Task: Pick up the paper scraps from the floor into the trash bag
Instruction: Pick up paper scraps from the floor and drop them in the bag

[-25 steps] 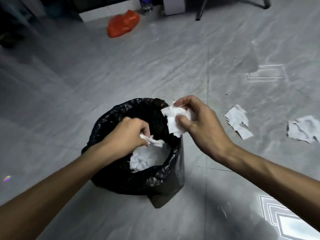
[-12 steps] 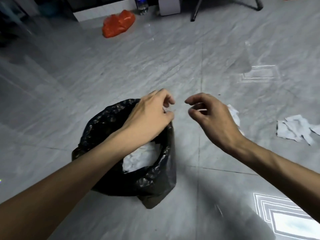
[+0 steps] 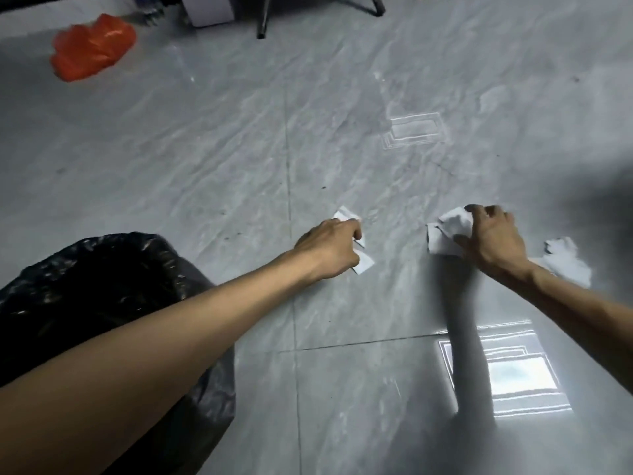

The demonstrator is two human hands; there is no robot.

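Almost done with the floor
My left hand (image 3: 330, 248) and right hand (image 3: 493, 240) each pinch paper scraps (image 3: 445, 234) (one last scrap (image 3: 567, 260) just past my right wrist), trash bag (image 3: 102, 269) waiting.

The trash bag (image 3: 102, 303) stands at the lower left, with the left forearm crossing in front of it. To its right, the left hand (image 3: 330, 250) rests on 1 cluster of paper scraps (image 3: 363, 265) on the floor (image 3: 205, 166). Further right, the right hand (image 3: 493, 240) lies on a second cluster (image 3: 445, 234), and a third scrap (image 3: 568, 265) sits just right of that wrist. Far behind, at the upper left, lies a plastic bag (image 3: 90, 48).
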